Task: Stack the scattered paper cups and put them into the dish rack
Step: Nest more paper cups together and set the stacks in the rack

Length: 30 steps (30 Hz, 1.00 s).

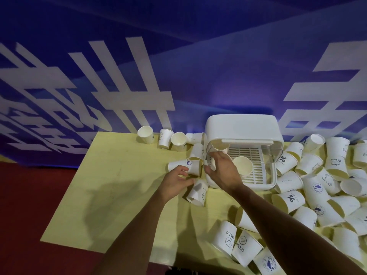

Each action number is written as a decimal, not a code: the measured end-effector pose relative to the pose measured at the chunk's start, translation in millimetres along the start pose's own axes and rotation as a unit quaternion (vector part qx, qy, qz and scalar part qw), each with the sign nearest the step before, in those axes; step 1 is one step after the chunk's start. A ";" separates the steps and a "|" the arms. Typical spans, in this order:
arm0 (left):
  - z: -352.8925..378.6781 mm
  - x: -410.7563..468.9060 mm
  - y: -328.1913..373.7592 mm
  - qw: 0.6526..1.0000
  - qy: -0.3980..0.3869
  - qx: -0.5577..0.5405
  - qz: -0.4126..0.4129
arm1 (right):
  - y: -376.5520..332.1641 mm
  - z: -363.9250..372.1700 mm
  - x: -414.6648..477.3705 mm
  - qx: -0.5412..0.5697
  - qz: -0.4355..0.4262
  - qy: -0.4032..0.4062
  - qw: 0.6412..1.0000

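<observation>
Nearest the lens, HELLO-printed paper cups point(224, 241) lie on their sides at the lower right of the yellow counter point(111, 195). At mid-frame the left hand point(176, 183) hovers with fingers loosely spread, holding nothing, just beside toppled cups point(185, 166). Right of it, the right hand point(223, 171) reaches over the left wall of the white dish rack point(244, 128); whether it grips anything cannot be told. Two loose cups point(242, 165) sit inside the rack. A heap of cups point(317, 185) fills the right edge.
</observation>
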<state>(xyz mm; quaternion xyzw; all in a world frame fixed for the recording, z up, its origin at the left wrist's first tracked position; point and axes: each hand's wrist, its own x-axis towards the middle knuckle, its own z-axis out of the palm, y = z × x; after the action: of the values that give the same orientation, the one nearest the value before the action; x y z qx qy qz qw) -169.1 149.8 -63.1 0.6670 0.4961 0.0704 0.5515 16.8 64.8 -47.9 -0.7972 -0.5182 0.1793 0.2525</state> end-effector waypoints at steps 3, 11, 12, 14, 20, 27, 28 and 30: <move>-13.9 1.3 -6.3 1.000 0.016 -0.014 -0.003 | -15.2 11.8 8.8 0.010 -0.008 -0.018 1.000; -63.2 15.7 -41.4 0.998 0.054 -0.030 -0.021 | -49.8 52.0 41.3 -0.007 -0.014 -0.060 0.998; -69.6 19.2 -46.3 0.998 0.055 -0.028 -0.025 | -54.1 57.1 45.4 -0.011 -0.013 -0.066 0.998; -82.7 27.4 -55.7 0.997 0.057 -0.026 -0.033 | -62.0 68.1 54.3 -0.012 -0.009 -0.076 0.997; -118.5 57.6 -77.6 0.995 0.063 -0.039 -0.061 | -79.5 92.5 86.9 -0.019 0.002 -0.098 0.995; -154.9 102.9 -93.4 0.992 0.072 -0.053 -0.086 | -100.5 120.9 144.9 -0.056 -0.016 -0.109 0.992; -158.7 110.7 -95.5 0.992 0.072 -0.052 -0.088 | -105.5 124.1 155.1 -0.056 -0.019 -0.112 0.992; -165.5 127.7 -99.1 0.992 0.074 -0.053 -0.092 | -115.2 131.3 174.2 -0.051 -0.021 -0.118 0.991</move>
<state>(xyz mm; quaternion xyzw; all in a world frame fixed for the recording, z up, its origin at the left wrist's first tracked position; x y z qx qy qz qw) -269.6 344.5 -137.6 0.5815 0.5900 0.0947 0.5520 -70.5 291.6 -90.4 -0.7710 -0.5696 0.2407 0.1525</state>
